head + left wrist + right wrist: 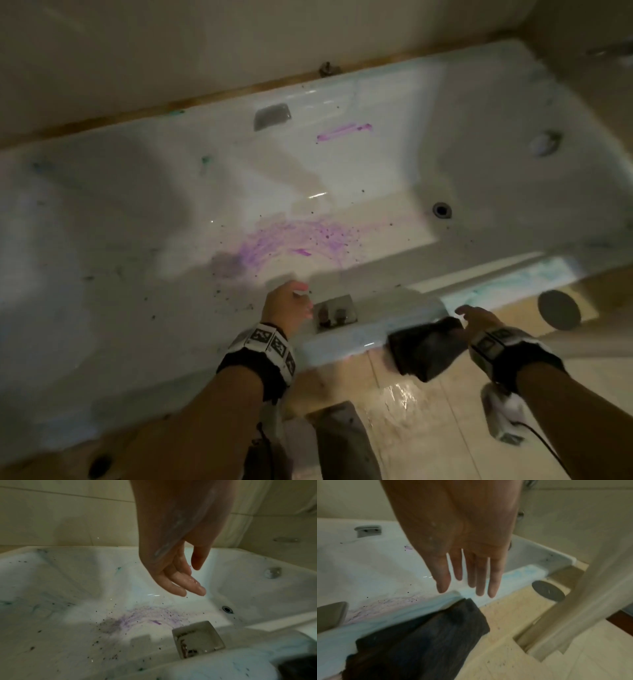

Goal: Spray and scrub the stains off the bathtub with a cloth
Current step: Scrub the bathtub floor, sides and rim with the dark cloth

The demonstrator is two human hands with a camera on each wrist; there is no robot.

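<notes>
Left hand [173,566] fingers relaxed, empty; right hand [464,561] fingers straight, spread, empty.

Head cam above, wrists near bathtub [394,102]

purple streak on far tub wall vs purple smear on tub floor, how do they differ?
The purple streak is a narrow, solid band high on the far wall; the purple smear is a wide, faint fan of thin lines across the floor. The streak sits on fairly clean enamel; the smear is peppered with dark specks and grades into a greyish patch on its left. Both are the same purple, in the bathtub.
</notes>
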